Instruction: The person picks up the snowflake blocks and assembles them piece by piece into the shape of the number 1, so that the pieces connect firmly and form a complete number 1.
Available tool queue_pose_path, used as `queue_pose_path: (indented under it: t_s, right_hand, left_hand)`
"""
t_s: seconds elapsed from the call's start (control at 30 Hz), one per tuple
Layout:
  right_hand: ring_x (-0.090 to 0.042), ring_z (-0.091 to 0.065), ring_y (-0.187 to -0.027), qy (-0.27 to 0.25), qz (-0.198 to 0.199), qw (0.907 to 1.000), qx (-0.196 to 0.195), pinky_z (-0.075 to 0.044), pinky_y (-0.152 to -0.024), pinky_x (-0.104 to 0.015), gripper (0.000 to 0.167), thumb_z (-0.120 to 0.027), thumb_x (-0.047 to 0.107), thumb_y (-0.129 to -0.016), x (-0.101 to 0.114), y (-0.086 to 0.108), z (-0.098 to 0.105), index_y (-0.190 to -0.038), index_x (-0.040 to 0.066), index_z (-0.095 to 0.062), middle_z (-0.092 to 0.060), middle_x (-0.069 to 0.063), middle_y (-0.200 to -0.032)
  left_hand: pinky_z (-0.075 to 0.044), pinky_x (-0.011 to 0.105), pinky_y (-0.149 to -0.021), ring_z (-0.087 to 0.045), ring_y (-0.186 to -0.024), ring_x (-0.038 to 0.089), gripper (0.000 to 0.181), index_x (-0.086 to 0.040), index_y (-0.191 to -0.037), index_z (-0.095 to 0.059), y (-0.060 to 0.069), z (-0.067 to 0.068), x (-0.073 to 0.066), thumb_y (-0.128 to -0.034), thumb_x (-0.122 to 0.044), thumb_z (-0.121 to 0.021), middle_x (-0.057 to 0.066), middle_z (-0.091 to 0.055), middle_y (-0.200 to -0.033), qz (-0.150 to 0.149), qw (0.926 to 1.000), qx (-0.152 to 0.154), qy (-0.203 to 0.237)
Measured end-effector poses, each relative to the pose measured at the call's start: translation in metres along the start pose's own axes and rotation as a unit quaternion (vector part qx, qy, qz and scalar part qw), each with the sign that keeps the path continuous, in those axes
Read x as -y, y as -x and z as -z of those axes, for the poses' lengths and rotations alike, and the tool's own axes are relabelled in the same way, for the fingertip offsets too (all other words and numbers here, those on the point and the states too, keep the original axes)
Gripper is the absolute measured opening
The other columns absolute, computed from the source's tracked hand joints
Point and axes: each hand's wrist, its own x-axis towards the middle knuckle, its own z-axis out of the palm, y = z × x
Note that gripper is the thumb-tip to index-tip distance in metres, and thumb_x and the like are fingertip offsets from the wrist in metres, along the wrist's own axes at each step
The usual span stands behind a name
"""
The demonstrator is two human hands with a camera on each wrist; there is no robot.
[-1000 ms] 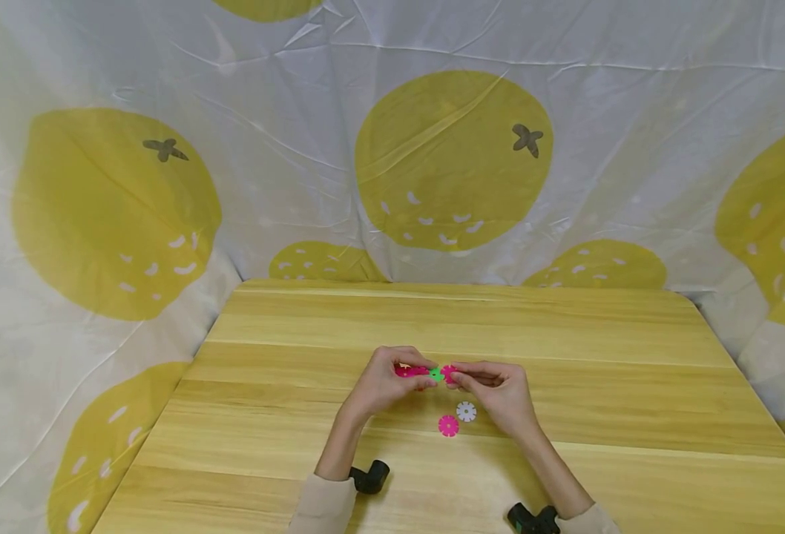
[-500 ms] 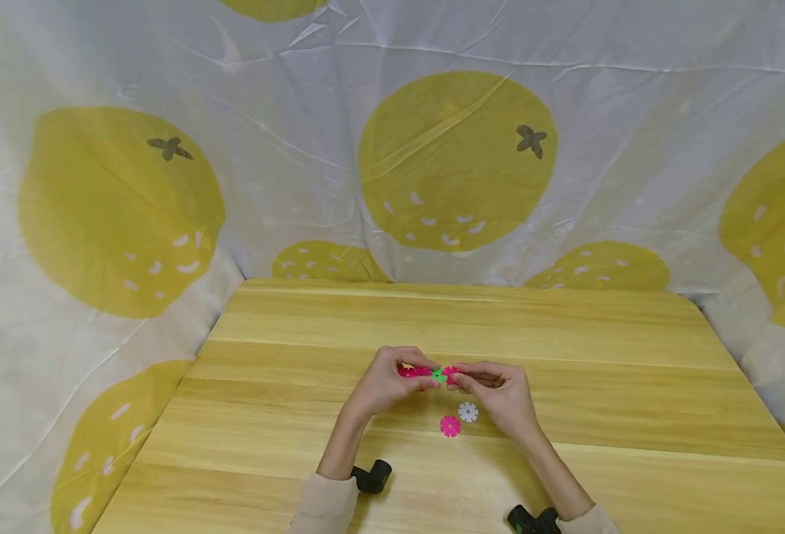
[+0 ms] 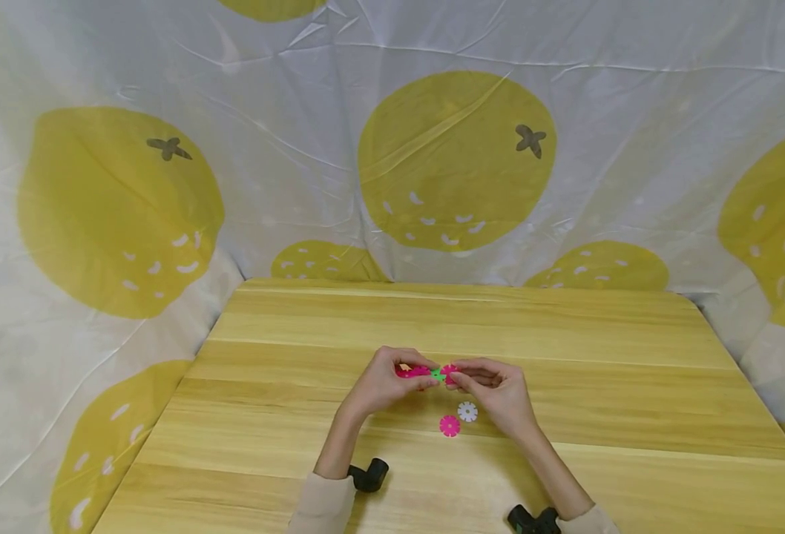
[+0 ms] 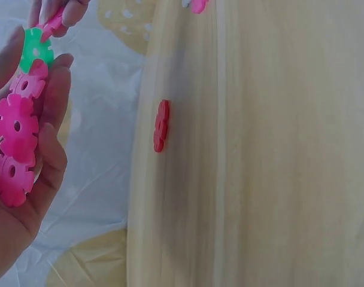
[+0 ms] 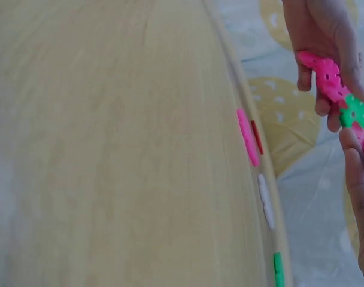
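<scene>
The left hand [image 3: 382, 383] holds a chain of linked notched discs, several pink [image 4: 17, 128] and one green [image 4: 37, 50] at its end, lying along the palm in the left wrist view. Thumb and fingers of the right hand [image 3: 499, 389] pinch a pink disc [image 3: 449, 374] that meets the green one's edge; fingers partly cover it, so how deep it sits cannot be told. Both hands are raised above the table. Below them a white disc [image 3: 467, 412] and a pink disc [image 3: 450, 426] lie flat on the table.
The wooden table [image 3: 286, 319] also bears a red disc [image 4: 161, 125] and a green disc [image 5: 278, 270], seen in the wrist views. Black devices [image 3: 369, 475] are worn at both wrists. A white cloth with yellow fruit prints [image 3: 459, 159] hangs behind the table.
</scene>
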Motion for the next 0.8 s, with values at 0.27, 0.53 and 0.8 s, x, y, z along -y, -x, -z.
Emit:
queue_pose_path:
  t_s: [0.27, 0.53, 0.8]
  right_hand:
    - [-0.029, -0.079, -0.085, 0.005, -0.035, 0.9993, -0.008, -0.062, -0.078, -0.047, 0.025, -0.07, 0.002, -0.097, 0.001, -0.001, 0.002, -0.117, -0.012, -0.07, -0.073, -0.034, -0.102]
    - [-0.017, -0.079, -0.083, -0.004, -0.084, 0.9956, -0.042, -0.062, -0.08, -0.045, 0.026, -0.071, 0.001, -0.096, 0.002, -0.002, 0.0, -0.118, -0.013, -0.07, -0.074, -0.031, -0.107]
    - [-0.015, -0.079, -0.082, -0.027, -0.106, 0.9931, -0.043, -0.063, -0.08, -0.037, 0.028, -0.071, 0.0, -0.095, 0.003, -0.001, -0.001, -0.118, -0.016, -0.068, -0.08, -0.018, -0.098]
  left_hand:
    - [-0.058, 0.028, -0.074, -0.069, -0.092, 0.019, 0.025, -0.009, -0.108, -0.081, -0.001, -0.003, -0.001, -0.0874, -0.022, -0.085, 0.003, -0.078, -0.104, -0.063, 0.99, -0.043, -0.119]
    - [-0.06, 0.036, -0.092, -0.073, -0.103, 0.02, 0.035, -0.007, -0.116, -0.079, -0.004, -0.013, -0.003, -0.0827, -0.011, -0.087, 0.006, -0.079, -0.107, -0.127, 0.9788, -0.042, -0.155]
    - [-0.059, 0.028, -0.088, -0.073, -0.098, 0.017, 0.036, -0.007, -0.116, -0.079, -0.006, -0.022, -0.002, -0.0815, -0.011, -0.088, 0.005, -0.079, -0.103, -0.138, 0.9757, -0.057, -0.161]
